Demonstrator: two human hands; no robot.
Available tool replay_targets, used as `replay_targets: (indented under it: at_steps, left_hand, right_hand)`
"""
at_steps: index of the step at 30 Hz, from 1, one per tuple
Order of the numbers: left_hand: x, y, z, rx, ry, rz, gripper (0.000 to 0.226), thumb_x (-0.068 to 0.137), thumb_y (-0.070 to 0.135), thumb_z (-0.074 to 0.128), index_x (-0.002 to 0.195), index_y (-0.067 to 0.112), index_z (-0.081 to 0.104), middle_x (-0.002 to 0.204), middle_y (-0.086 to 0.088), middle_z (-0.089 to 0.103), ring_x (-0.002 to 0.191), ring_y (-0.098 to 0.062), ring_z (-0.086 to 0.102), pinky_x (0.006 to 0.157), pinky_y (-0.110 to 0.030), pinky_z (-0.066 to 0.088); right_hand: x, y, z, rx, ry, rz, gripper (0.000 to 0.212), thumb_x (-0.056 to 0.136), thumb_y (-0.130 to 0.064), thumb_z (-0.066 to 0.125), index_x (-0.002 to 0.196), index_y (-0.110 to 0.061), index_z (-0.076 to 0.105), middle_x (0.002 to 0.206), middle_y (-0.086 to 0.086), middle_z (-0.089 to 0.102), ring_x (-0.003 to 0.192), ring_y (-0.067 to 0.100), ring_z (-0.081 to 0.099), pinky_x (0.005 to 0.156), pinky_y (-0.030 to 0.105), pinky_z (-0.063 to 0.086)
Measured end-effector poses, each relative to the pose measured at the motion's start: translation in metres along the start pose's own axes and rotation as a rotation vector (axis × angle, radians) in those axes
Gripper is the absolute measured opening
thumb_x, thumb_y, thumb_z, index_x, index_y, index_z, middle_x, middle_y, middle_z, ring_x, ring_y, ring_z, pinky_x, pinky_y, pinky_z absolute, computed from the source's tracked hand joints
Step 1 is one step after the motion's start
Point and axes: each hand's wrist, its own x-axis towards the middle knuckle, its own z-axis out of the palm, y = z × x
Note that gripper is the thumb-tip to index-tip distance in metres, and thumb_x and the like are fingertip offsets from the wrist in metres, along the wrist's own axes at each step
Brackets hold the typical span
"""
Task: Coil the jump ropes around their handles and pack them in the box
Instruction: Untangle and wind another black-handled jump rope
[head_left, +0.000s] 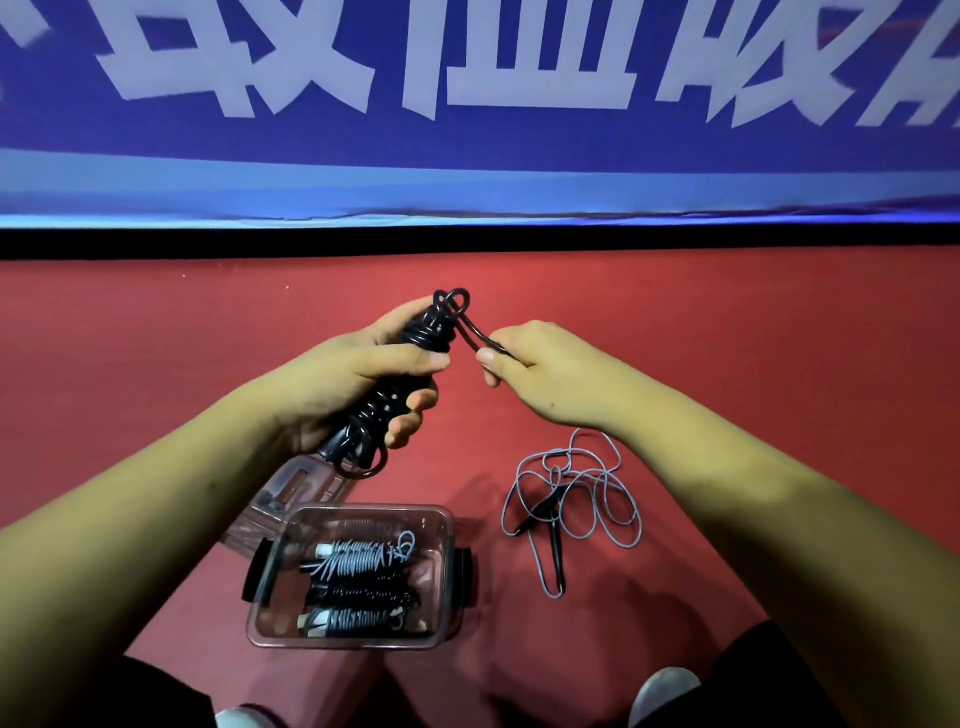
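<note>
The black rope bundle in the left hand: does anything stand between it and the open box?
Nothing visible does. The black rope bundle is in the left hand, and the box nearer the person is open, its lid lying beside it. Three coiled ropes already lie inside; the right hand pinches the loose end.

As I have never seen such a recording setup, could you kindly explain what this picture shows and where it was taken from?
There is no machine here: the two grips are a person's bare hands, filmed by one camera worn on the person's head, looking forward and down. The left grip holds a black jump rope, mostly coiled around its handles; the right grip pinches its last loose stretch. On the red floor stands a clear box holding three coiled ropes. Its lid lies behind it to the left, and a grey jump rope, not yet coiled, lies to the right. A blue banner with white characters hangs behind.
</note>
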Motion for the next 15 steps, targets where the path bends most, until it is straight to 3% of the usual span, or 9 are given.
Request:
replay_targets:
  at_steps: [2, 4, 6, 8, 10, 13, 15]
  left_hand:
    - [0.001, 0.0, 0.001, -0.012, -0.036, 0.025, 0.048, 0.086, 0.023, 0.067, 0.128, 0.042, 0.053, 0.063, -0.01, 0.044, 0.042, -0.019, 0.044, 0.041, -0.025, 0.041]
    - [0.006, 0.001, 0.002, -0.009, -0.019, 0.042, 0.044, 0.085, 0.039, 0.072, 0.124, 0.036, 0.052, 0.063, -0.01, 0.047, 0.04, -0.021, 0.046, 0.041, -0.027, 0.043]
    - [0.011, 0.0, 0.006, -0.021, 0.011, 0.065, 0.046, 0.087, 0.056, 0.063, 0.123, 0.032, 0.047, 0.061, -0.01, 0.051, 0.037, -0.023, 0.048, 0.041, -0.03, 0.045]
    - [0.013, 0.0, 0.008, -0.051, 0.09, 0.096, 0.049, 0.091, 0.062, 0.047, 0.126, 0.028, 0.045, 0.061, -0.01, 0.055, 0.035, -0.022, 0.046, 0.04, -0.028, 0.044]
    - [0.012, 0.002, 0.01, -0.088, 0.112, 0.119, 0.05, 0.091, 0.061, 0.039, 0.128, 0.026, 0.044, 0.062, -0.01, 0.054, 0.034, -0.02, 0.044, 0.039, -0.025, 0.042]
    - [0.012, -0.001, 0.017, -0.101, 0.087, 0.198, 0.035, 0.099, 0.046, 0.041, 0.131, 0.031, 0.044, 0.061, -0.012, 0.053, 0.035, -0.019, 0.043, 0.04, -0.025, 0.042]
    - [0.011, -0.006, 0.022, -0.099, 0.166, 0.217, 0.034, 0.101, 0.04, 0.043, 0.134, 0.035, 0.047, 0.064, -0.013, 0.049, 0.039, -0.02, 0.043, 0.041, -0.025, 0.041]
  right_hand:
    - [0.0, -0.001, -0.002, 0.053, 0.008, -0.001, 0.032, 0.102, -0.021, 0.044, 0.08, -0.009, 0.063, 0.056, -0.007, 0.044, 0.049, 0.005, 0.04, 0.05, 0.018, 0.031]
    - [-0.001, -0.005, 0.0, 0.072, 0.004, -0.01, 0.033, 0.1, -0.024, 0.046, 0.079, -0.004, 0.062, 0.056, -0.005, 0.045, 0.048, 0.008, 0.038, 0.051, 0.025, 0.032]
    - [-0.001, -0.01, 0.006, 0.118, 0.004, 0.001, 0.041, 0.1, -0.035, 0.045, 0.078, -0.004, 0.062, 0.057, -0.004, 0.045, 0.05, 0.01, 0.039, 0.055, 0.03, 0.033]
    - [0.002, -0.012, 0.013, 0.31, 0.038, 0.039, 0.05, 0.101, -0.046, 0.037, 0.071, -0.014, 0.063, 0.057, -0.005, 0.044, 0.05, 0.01, 0.04, 0.058, 0.029, 0.035]
    - [0.008, -0.011, 0.015, 0.441, 0.098, 0.087, 0.053, 0.101, -0.045, 0.034, 0.065, -0.019, 0.063, 0.054, -0.005, 0.043, 0.048, 0.01, 0.039, 0.059, 0.03, 0.035]
    - [0.012, -0.009, 0.01, 0.272, 0.066, 0.112, 0.047, 0.104, -0.035, 0.038, 0.07, -0.014, 0.064, 0.037, -0.009, 0.041, 0.036, 0.005, 0.036, 0.048, 0.022, 0.032]
    - [0.011, -0.009, 0.008, 0.239, -0.006, 0.139, 0.046, 0.102, -0.037, 0.042, 0.07, -0.014, 0.064, 0.034, -0.008, 0.037, 0.033, 0.006, 0.032, 0.046, 0.026, 0.029]
